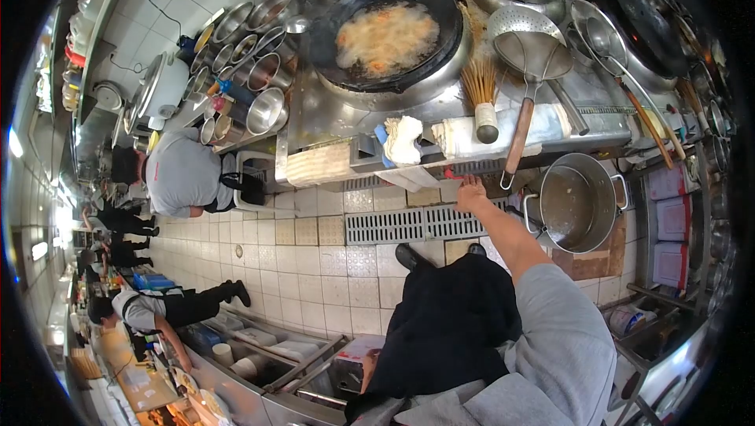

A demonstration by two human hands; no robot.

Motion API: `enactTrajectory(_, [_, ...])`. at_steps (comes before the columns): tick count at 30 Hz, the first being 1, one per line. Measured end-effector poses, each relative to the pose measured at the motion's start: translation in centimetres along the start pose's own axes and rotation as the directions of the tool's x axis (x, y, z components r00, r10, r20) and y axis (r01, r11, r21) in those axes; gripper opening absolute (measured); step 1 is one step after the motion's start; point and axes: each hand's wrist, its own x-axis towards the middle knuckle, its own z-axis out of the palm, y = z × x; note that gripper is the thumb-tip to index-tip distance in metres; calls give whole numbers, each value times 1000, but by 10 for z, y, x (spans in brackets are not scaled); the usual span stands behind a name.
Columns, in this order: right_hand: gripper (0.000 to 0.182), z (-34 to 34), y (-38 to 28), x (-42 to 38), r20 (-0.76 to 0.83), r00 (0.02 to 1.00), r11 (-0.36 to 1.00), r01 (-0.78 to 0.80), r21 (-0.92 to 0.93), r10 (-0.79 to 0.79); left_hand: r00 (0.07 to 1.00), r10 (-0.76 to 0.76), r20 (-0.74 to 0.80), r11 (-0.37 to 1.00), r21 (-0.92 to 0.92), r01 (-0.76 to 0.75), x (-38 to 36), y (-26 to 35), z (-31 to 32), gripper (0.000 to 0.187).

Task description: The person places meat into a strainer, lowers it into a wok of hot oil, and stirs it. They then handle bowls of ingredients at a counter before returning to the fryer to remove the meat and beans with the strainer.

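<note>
My right hand (472, 196) reaches out to the stove's front edge, its fingers curled at a small red handle (451, 173) below the ledge. Just right of it hangs a wire-handled strainer (535, 56) with a wooden grip. Above, a large black wok (330, 64) holds bubbling oil with pale, orange-flecked food frying in it. Low by my black apron (448, 316), my left hand (370, 365) hangs near the rear counter; its fingers are mostly hidden.
A big two-handled pot (578, 204) with liquid stands at right. Folded cloths (472, 136) and a bamboo brush (484, 103) lie on the ledge. Metal bowls (267, 110) cluster left. One co-worker (185, 173) is at left, another (141, 309) at the rear counter. A drain grate (385, 227) crosses the floor.
</note>
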Motion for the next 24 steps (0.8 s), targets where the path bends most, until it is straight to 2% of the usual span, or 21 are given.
enactTrajectory(3, [73, -27, -13, 5, 99, 995, 922, -11, 386, -29, 998, 62, 19, 998, 21, -63, 9, -4, -1, 32])
enactTrajectory(5, [59, -22, -31, 21, -187, 976, 668, 211, 714, -109, 994, 104, 37, 993, 49, -106, 11, 2, -4, 30])
enactTrajectory(7, [52, -5, -63, 53, -400, 916, 453, 368, 812, -27, 988, 145, 55, 986, 77, -149, 5, 22, -12, 29])
enactTrajectory(9, [52, -11, -84, 45, -296, 955, 341, 269, 901, 28, 997, 66, 33, 991, 114, -69, 6, 77, -26, 28])
enactTrajectory(10, [52, -19, -93, 32, -241, 969, 280, 218, 935, 50, 999, 26, 21, 991, 131, -29, -1, 129, -39, 27])
enactTrajectory(12, [47, -11, -110, 12, -207, 975, 45, 204, 978, 78, 979, 203, 8, 971, -128, -200, 5, 173, -48, 28])
enactTrajectory(13, [44, -4, -117, 1, -188, 978, -73, 195, 978, 88, 991, 135, -9, 990, -48, -135, 11, 208, -51, 28])
enactTrajectory(14, [43, 3, -120, -9, -211, 970, -31, 216, 976, 123, 997, 66, -31, 997, 29, -65, 19, 241, -50, 28])
enactTrajectory(16, [39, 17, -123, -30, -258, 946, 57, 252, 966, 194, 952, 304, -19, 952, 15, -304, 50, 260, -40, 32])
enactTrajectory(18, [37, 41, -122, -43, -212, 970, 114, 198, 974, 121, 909, 417, -13, 906, 81, -415, 48, 334, -41, 35])
enactTrajectory(19, [36, 51, -122, -49, -184, 979, 143, 171, 975, 85, 906, 422, 31, 903, 69, -424, 56, 352, -36, 40])
enactTrajectory(21, [37, 26, -115, -100, -38, 999, 48, 37, 998, 13, 903, 421, 82, 906, 13, -423, 68, 384, -23, 46])
enactTrajectory(22, [35, 49, -118, -104, -118, 992, 252, 127, 959, -50, 904, 418, 94, 908, -31, -417, 71, 401, -14, 47])
enactTrajectory(23, [32, 71, -117, -108, -35, 996, 146, 46, 988, -79, 905, 412, 102, 911, -76, -406, 72, 415, -10, 47])
enactTrajectory(24, [30, 46, -113, -140, 44, 992, 41, -39, 998, -118, 909, 382, 167, 921, -152, -359, 73, 423, -9, 48])
